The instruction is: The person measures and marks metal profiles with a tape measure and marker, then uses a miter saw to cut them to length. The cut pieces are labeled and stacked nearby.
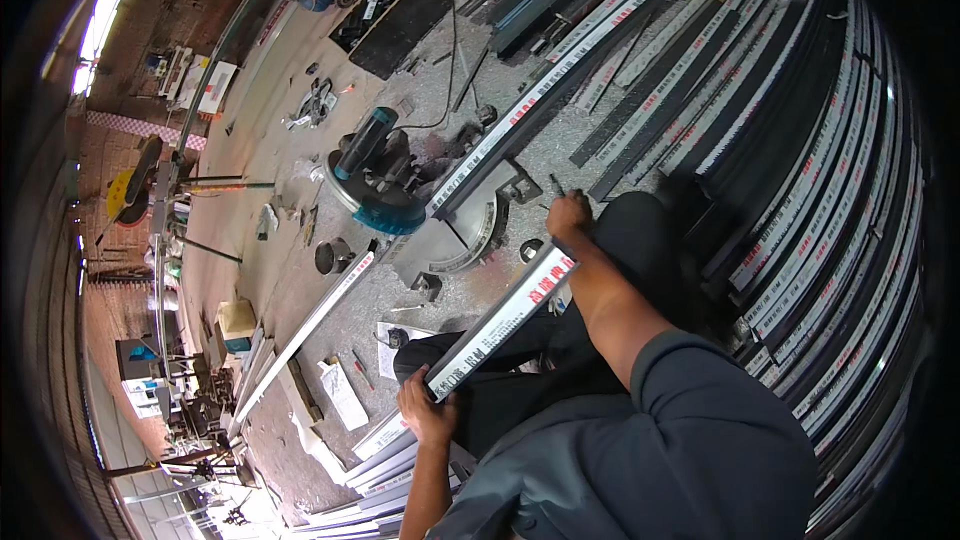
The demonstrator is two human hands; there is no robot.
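Observation:
A short length of metal profile (500, 330) with printed white film lies slantwise across my lap. My left hand (428, 410) is closed around its lower end. Just past its upper end, my right hand (569, 215) is closed on a thin dark rod-like tool (556, 184); its exact kind is too small to tell. Ahead of my hands stands a teal mitre saw (390, 215) on a grey round base (465, 230). A long film-covered profile (530, 110) runs from the saw toward the far right.
Many film-covered profiles (800, 280) lie in rows on the right. Another white profile (305, 332) rests on the floor at left, near paper sheets (343, 395). A dark box (388, 28) of items stands far ahead. A cable (452, 50) curves behind the saw.

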